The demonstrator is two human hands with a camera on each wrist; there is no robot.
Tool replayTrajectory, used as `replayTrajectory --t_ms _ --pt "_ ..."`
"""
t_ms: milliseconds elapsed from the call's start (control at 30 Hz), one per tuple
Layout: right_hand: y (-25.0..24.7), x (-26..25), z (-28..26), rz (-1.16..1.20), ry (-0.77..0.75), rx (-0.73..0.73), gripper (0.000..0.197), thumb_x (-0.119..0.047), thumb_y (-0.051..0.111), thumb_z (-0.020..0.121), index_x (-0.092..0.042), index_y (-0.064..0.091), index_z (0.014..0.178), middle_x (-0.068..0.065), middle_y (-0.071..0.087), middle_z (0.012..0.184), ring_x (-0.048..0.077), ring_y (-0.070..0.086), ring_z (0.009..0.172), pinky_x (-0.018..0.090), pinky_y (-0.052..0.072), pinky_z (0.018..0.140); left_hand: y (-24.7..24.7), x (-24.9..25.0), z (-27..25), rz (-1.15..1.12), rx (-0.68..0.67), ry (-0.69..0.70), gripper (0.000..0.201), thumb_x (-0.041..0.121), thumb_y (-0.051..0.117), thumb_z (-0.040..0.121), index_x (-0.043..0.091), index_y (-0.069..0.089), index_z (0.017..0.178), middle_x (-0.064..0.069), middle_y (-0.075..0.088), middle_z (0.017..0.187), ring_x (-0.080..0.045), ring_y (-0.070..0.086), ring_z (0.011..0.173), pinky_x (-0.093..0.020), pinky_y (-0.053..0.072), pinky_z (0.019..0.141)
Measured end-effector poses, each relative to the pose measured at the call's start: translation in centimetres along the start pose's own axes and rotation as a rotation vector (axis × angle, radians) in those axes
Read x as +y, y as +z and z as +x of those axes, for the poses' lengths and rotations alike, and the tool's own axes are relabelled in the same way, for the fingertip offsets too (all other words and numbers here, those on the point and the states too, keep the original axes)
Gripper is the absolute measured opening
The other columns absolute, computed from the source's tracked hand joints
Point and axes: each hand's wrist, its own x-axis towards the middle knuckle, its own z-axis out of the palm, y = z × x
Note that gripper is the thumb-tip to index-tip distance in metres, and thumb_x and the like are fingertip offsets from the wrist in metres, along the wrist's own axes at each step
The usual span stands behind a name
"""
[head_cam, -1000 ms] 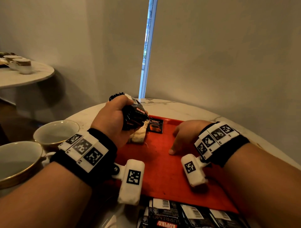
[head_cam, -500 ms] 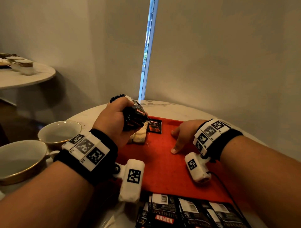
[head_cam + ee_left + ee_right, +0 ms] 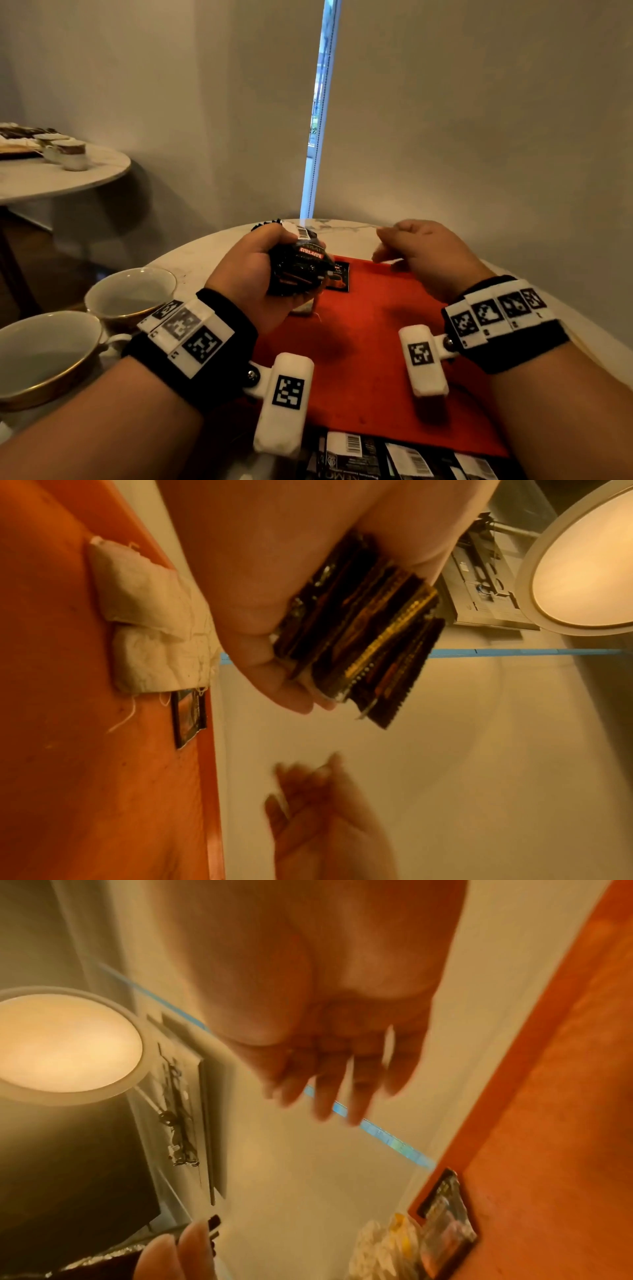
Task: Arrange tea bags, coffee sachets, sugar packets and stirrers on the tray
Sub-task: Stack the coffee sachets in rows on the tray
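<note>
Head view: a stack of coffee sachets [image 3: 301,263] is being clamped in the left grip [image 3: 263,270] above the red tray [image 3: 376,359]; the right grip [image 3: 421,253] is being held loosely open, empty, just beside it.

Place: a room fitted like a cafe lounge or hotel guest room; which of the 2 cannot be told.
Table: a round white marble-look table [image 3: 346,229] against plain pale walls.
Tray: a red tray [image 3: 376,342] on that table, with a black coffee sachet [image 3: 339,275] and white tea bags [image 3: 150,623] at its far left corner.
Cups: 2 gold-rimmed cups [image 3: 128,296] at the table's left edge.
Second table: another round table [image 3: 61,178] at the far left, carrying small cups [image 3: 73,154] and a dark tray.
Window: a narrow strip of daylight [image 3: 320,109] between the closed blinds.
Ceiling: a round lit ceiling lamp [image 3: 65,1045], seen from the right wrist.
</note>
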Motion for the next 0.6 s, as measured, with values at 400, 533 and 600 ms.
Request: replayTrajectory --t_ms 400,533,600 --pt "3.4 0.2 -1.2 0.298 -0.309 -0.286 0.049 0.019 0.056 0.087 -0.006 0.06 0.129 0.011 0.07 0.111 0.002 0.066 0.079 0.012 0.049 0.067 -0.1 -0.6 -0.1 -0.063 -0.14 -0.047 0.055 0.022 0.058 0.078 0.002 0.057 0.129 -0.021 0.064 0.102 -0.029 0.065 0.078 -0.034 0.054 0.063" --pt "3.8 0.7 -1.1 0.277 -0.338 -0.206 0.04 0.014 0.063 0.083 -0.008 0.07 0.116 -0.001 0.076 0.099 0.009 0.071 0.091 0.019 0.053 0.077 -0.4 -0.6 0.0 -0.05 -0.149 -0.078 0.051 0.024 0.062 0.076 0.004 0.058 0.122 -0.021 0.065 0.099 -0.029 0.066 0.075 -0.035 0.055 0.065" --pt "4.0 0.9 -1.1 0.266 -0.34 -0.175 0.035 0.012 0.066 0.082 -0.01 0.073 0.107 -0.002 0.077 0.096 0.012 0.072 0.093 0.023 0.055 0.081 -0.4 -0.6 0.0 -0.052 -0.164 -0.101 0.053 0.025 0.064 0.074 0.006 0.057 0.123 -0.019 0.064 0.099 -0.028 0.066 0.075 -0.034 0.055 0.065"
